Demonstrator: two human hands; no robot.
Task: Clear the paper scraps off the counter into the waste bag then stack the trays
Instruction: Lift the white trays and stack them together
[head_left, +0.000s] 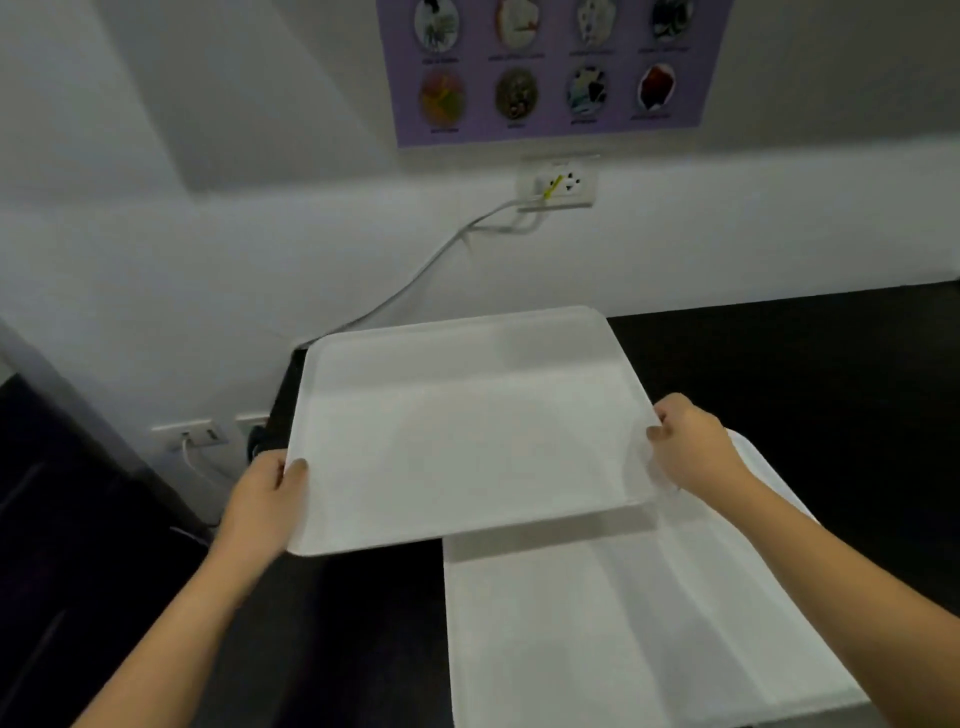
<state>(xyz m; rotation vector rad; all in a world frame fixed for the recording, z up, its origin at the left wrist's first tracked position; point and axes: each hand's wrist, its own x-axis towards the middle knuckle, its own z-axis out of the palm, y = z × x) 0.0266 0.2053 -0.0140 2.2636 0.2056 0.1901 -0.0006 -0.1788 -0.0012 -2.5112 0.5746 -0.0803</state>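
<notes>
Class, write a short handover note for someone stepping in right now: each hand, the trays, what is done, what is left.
Left hand grips the upper tray's left edge; right hand grips its right edge.
The upper tray overlaps the far corner of the lower tray, which lies on the dark counter.
Done: no scraps in view on the counter.
Left: set the upper tray squarely on the lower tray. The waste bag is out of view.

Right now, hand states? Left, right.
Left hand: grips the upper tray by its left edge.
Right hand: grips its right edge.
</notes>
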